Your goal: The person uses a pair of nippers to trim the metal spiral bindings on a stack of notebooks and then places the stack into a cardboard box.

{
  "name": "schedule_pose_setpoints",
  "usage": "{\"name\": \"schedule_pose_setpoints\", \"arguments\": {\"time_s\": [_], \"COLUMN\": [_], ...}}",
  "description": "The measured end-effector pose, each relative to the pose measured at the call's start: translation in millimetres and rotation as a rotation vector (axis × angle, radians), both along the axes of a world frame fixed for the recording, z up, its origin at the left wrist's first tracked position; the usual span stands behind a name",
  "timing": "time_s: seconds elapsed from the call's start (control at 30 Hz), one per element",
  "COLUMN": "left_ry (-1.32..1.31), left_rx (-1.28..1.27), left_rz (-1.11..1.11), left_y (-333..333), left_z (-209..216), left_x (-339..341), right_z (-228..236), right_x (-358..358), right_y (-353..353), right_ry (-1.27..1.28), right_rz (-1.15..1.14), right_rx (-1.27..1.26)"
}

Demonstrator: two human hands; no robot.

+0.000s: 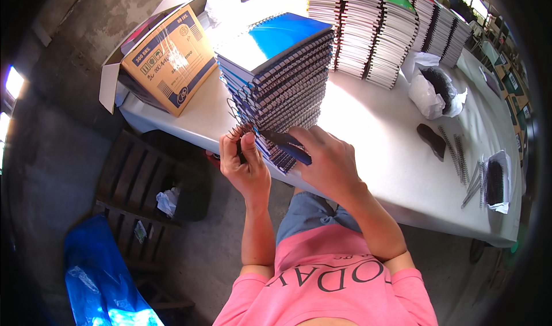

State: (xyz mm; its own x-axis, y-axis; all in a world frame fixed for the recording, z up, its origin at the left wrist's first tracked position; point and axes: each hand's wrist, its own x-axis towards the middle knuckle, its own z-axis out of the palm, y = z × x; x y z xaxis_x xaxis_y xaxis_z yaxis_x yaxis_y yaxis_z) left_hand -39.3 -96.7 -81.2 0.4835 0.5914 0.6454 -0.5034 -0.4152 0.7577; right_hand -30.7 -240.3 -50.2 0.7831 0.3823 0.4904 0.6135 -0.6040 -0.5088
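A tall stack of spiral-bound notebooks (293, 78) with a blue top cover stands at the table's near edge. My right hand (330, 159) is closed around dark-handled pliers (296, 151), whose jaws point left toward the notebooks' lower left corner. There my left hand (247, 168) pinches the end of a dark wire coil (234, 131) between thumb and fingers. More loose coil ends (244, 96) stick out from the stack's left corner above that hand. Exactly where the jaws meet the wire is too small to tell.
A cardboard box (169, 61) with open flaps stands left of the stack. Tall piles of bound notebooks (368, 35) fill the back of the white table (368, 136). Paper-wrapped coils (436, 90), a dark flat piece (431, 140) and loose coils (457, 153) lie at the right.
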Motion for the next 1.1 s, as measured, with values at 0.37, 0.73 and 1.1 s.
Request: {"name": "schedule_pose_setpoints", "arguments": {"time_s": [0.37,0.73,1.1], "left_ry": [0.002,-0.001,0.014], "left_rx": [-0.231,-0.246,-0.400], "left_rz": [-0.252,-0.292,-0.388], "left_y": [-4,-4,-5], "left_z": [5,9,19], "left_x": [-10,-13,-19], "right_z": [12,7,11], "right_x": [-2,5,3], "right_y": [-3,4,-11], "right_ry": [-0.247,-0.010,-0.176], "right_rz": [-0.079,0.061,-0.014], "right_rx": [-0.023,0.186,0.008]}}
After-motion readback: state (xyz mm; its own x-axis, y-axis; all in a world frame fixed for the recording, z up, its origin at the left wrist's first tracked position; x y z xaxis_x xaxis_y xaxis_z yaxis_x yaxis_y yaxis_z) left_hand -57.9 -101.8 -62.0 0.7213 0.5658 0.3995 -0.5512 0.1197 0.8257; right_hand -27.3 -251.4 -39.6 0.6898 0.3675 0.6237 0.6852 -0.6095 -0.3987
